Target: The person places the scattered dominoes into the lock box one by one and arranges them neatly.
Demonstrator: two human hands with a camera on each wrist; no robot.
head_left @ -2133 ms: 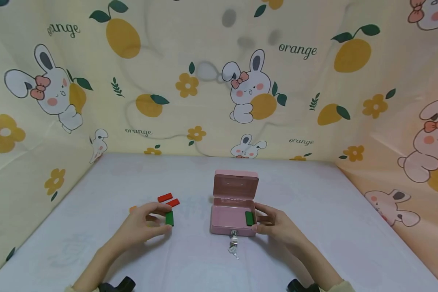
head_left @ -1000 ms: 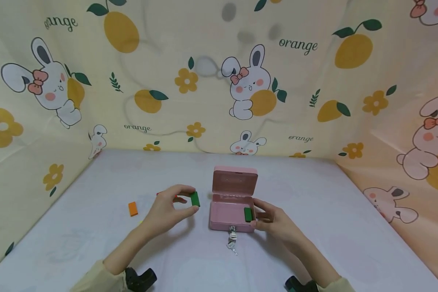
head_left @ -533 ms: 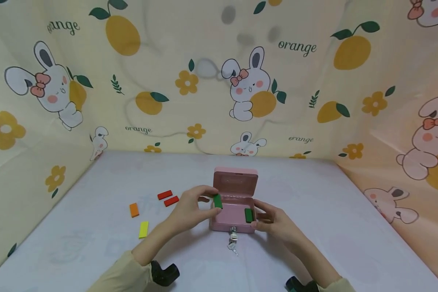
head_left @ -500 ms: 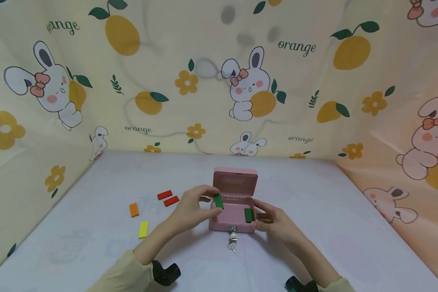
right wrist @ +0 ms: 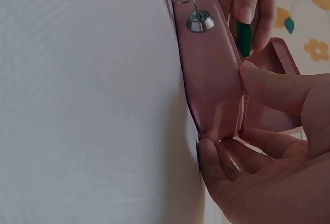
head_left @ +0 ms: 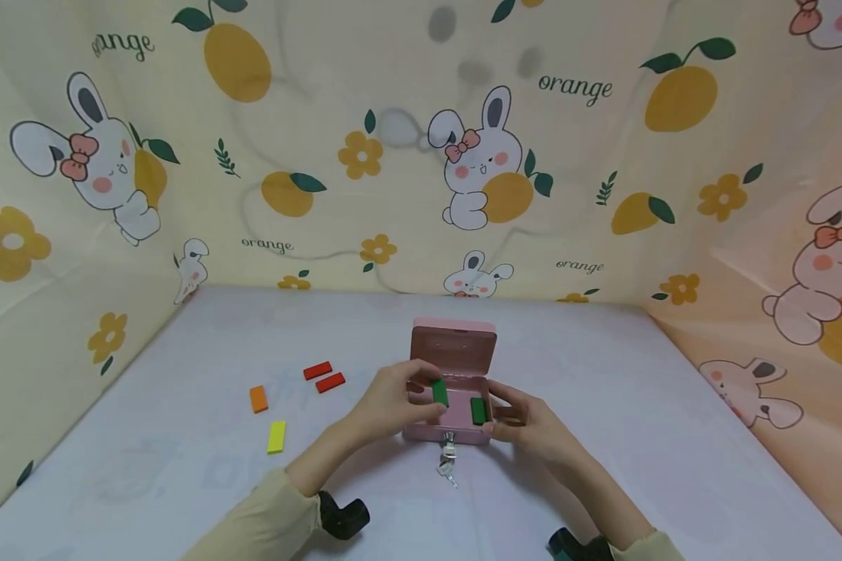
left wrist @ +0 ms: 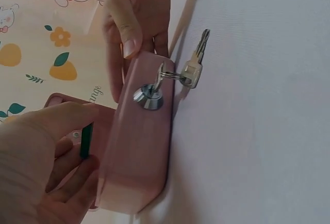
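Between the hands sits the pink box (head_left: 424,435), its side wall gripped by the right hand (head_left: 535,425). Over it, the left hand (head_left: 390,401) pinches a green block (head_left: 440,393) end to end (likely light, stiff and smooth, so its ends suit finger and thumb).

I count two green blocks (head_left: 479,411), two red blocks (head_left: 330,382), one orange block (head_left: 259,399) and one yellow block (head_left: 276,437), which makes six altogether. There's one pink box (left wrist: 136,146) with one lid (head_left: 452,351) and one lock (left wrist: 149,100); the keys (left wrist: 192,73) hang too bunched to number. I see one left hand (head_left: 390,401), one right hand (head_left: 533,427), two black wrist cameras (head_left: 344,517) and one white surface (head_left: 582,366)
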